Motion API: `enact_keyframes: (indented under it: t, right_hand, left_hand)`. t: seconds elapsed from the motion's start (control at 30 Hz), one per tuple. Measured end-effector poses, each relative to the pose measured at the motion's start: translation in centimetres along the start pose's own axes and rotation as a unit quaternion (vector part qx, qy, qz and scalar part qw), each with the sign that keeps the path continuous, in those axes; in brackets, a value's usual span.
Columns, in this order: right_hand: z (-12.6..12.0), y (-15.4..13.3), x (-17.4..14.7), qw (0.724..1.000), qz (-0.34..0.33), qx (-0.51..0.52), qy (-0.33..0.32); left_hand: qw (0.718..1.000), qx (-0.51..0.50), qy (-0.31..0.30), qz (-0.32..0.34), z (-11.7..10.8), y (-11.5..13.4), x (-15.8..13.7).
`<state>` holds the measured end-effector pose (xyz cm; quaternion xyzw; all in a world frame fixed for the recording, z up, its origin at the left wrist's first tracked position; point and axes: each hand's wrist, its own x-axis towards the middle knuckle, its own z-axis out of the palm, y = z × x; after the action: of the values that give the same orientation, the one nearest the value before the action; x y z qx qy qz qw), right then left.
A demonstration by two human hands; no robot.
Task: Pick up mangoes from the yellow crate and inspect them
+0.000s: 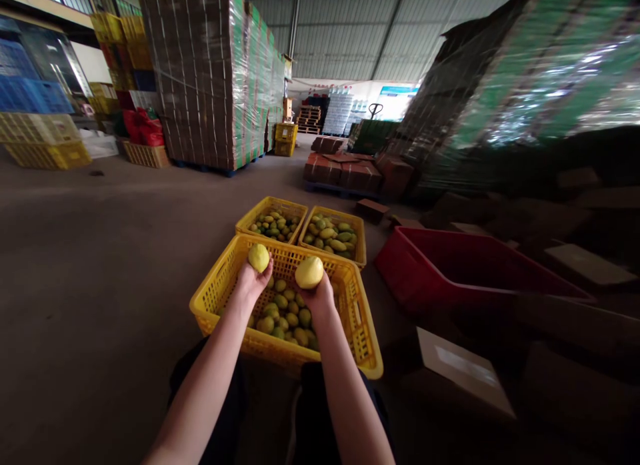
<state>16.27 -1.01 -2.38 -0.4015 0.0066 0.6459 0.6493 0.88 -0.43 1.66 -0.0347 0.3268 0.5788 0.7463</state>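
Note:
My left hand (259, 278) is closed around a yellow-green mango (259, 257), held up over the near yellow crate (220, 285). In my right hand (321, 296) sits a larger, paler yellow mango (309, 272), with the fingers mostly hidden beneath it. Both hands are above the crate, apart from each other. Below them, a pile of green and yellow mangoes (287, 312) lies in the bottom of that crate. Just beyond stand two smaller yellow crates, the left one (243, 224) with small mangoes and the right one (363, 242) with larger, yellower ones.
A red bin (425, 268) stands to the right, near a cardboard box (463, 372) on the floor. Flattened brown cartons (343, 172) lie on a pallet ahead. Tall wrapped stacks of boxes (195, 78) rise behind, and stacked crates (40, 138) stand at far left.

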Motion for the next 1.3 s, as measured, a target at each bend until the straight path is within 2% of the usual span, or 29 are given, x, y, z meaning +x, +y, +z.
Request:
enact_keyframes:
  t: [0.2,0.33,0.4,0.53,0.6,0.7,0.8,0.97,1.07,1.17,1.3]
  right_hand:
    - [-0.7,0.5,0.8,1.0,-0.02,0.005,0.011]
    - [0.5,1.1,-0.6,1.0,-0.016,0.018,0.008]
    - [1.2,1.2,-1.6,0.999,-0.021,0.027,-0.02]
    - [1.9,1.1,-3.3,0.991,-0.027,0.026,-0.13]
    - [2.0,1.1,-3.6,0.984,-0.039,0.008,-0.175]
    - [1.8,1.3,-3.5,0.975,-0.083,-0.041,-0.202]
    - [1.7,1.6,-2.9,0.972,-0.1,-0.059,-0.204]
    - [1.7,1.7,-2.0,0.989,-0.031,0.023,-0.145]
    - [1.3,1.3,-1.6,0.991,0.001,0.06,-0.119]
    - [0.9,0.7,-1.2,0.99,0.024,0.067,-0.118]
    - [0.6,-0.4,-0.8,0.994,0.042,0.068,-0.078]
  left_hand:
    - [0.998,-0.023,0.023,0.061,-0.5,0.0,0.4]
    - [0.999,-0.023,-0.023,0.043,-0.2,0.0,-0.1]
    - [0.997,0.009,-0.066,0.042,0.0,-0.1,-0.6]
    - [0.983,0.089,-0.15,0.06,0.2,-0.3,-1.8]
    - [0.974,0.119,-0.175,0.078,0.3,-0.5,-2.3]
    - [0.969,0.14,-0.185,0.083,0.5,-0.7,-2.5]
    - [0.975,0.124,-0.174,0.067,0.5,-0.9,-2.2]
    - [0.989,0.06,-0.137,0.013,-0.4,-1.1,-0.5]
    - [0.991,0.056,-0.118,0.026,-1.3,-1.5,1.1]
    - [0.986,0.144,-0.068,0.041,-2.6,-2.2,2.8]
    - [0.958,0.284,-0.022,-0.028,-5.5,-3.6,2.6]
